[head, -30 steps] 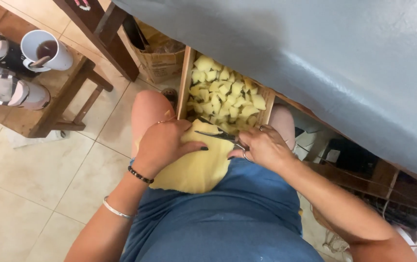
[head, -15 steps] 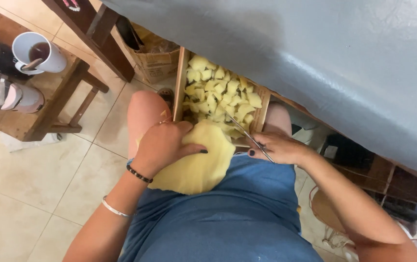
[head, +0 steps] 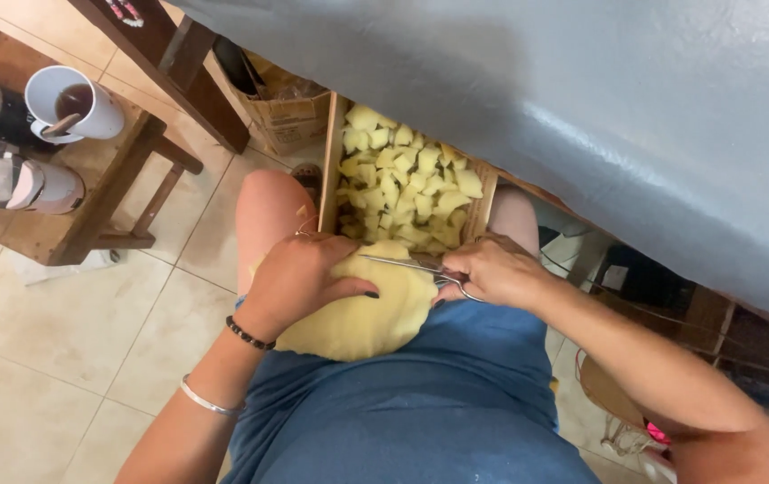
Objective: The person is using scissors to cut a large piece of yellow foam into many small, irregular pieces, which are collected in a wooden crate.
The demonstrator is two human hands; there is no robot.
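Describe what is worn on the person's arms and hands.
Both arms are bare, with no sleeves in view. The left wrist carries a dark beaded bracelet, and further up the forearm a thin silver bangle. The left hand has dark-painted nails and what looks like a thin ring. The right hand shows no jewellery that I can see.

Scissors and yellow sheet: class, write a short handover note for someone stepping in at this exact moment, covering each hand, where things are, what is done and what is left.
Left hand: pressed flat on the yellow sheet lying on the lap, holding it down.
Right hand: gripping the scissors, blades lying across the sheet's top edge.
Wooden box: between the knees, just beyond the sheet, holding a pile of cut yellow pieces.
Done: many pieces are already cut and in the box.
Left: most of the sheet remains whole.
Nearby: a mug on a wooden stool to the left.
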